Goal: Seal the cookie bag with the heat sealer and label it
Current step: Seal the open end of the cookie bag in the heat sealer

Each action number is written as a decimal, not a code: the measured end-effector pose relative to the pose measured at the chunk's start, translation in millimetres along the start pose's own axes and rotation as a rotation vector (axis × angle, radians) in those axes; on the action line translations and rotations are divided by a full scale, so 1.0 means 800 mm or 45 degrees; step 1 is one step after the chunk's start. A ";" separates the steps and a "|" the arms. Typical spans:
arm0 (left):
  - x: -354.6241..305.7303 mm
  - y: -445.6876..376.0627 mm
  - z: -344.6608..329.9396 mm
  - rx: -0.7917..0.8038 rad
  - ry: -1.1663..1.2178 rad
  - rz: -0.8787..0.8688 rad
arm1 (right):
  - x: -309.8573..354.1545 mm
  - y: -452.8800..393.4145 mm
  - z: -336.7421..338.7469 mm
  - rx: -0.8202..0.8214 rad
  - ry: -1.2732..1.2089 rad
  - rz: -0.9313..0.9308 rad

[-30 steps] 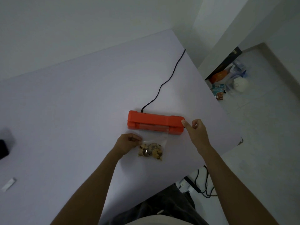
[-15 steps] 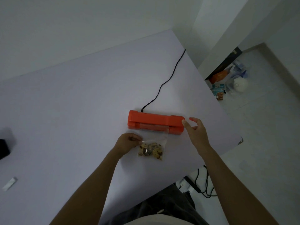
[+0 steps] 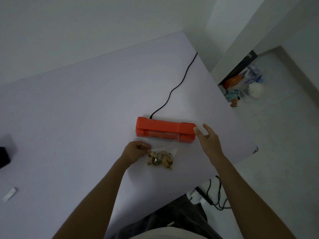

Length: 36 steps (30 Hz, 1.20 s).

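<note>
**Cookie bag held at the mouth of the heat sealer**

A clear plastic cookie bag (image 3: 161,156) lies flat on a pale lilac table (image 3: 86,118), its cookies bunched in the lower half and its open top edge reaching up to the front slot of an orange heat sealer (image 3: 166,129). The sealer sits just beyond the bag, at its 12 o'clock, lying lengthwise across the table with its lid down. The person's left hand (image 3: 135,150), at the bag's 9 o'clock, pinches the bag's left edge between curled fingers and thumb. The right hand (image 3: 208,140), at the bag's 2 o'clock, is spread and relaxed, gripping nothing; its thumb tip touches the right end of the sealer, the other fingers fanned out apart from it. A black power cord (image 3: 179,83) runs from the back of the sealer toward 1 o'clock and drops over the table's far edge. Well apart from the bag, at its 8 o'clock near the table's left edge, lies a small white strip (image 3: 10,194); a dark object (image 3: 4,156), only partly in view, sits at 9 o'clock. On the floor (image 3: 276,152) past the table, at 2 o'clock, stand assorted packages and a white pot (image 3: 256,89).
</note>
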State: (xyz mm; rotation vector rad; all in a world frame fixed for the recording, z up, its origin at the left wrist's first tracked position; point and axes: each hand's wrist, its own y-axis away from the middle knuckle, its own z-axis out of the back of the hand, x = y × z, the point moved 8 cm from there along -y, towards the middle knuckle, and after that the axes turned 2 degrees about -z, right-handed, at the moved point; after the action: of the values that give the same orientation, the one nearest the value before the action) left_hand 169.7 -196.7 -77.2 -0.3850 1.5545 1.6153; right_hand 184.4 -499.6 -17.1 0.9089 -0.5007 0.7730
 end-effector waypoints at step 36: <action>-0.144 0.001 0.051 -0.224 -0.345 -0.493 | -0.001 0.065 -0.083 0.286 -0.230 -0.201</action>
State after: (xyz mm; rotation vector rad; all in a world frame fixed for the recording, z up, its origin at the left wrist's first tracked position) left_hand 251.0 -199.4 13.8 -0.5043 1.0633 1.4334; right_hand 147.9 -423.8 -26.8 1.2200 -0.4998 0.6140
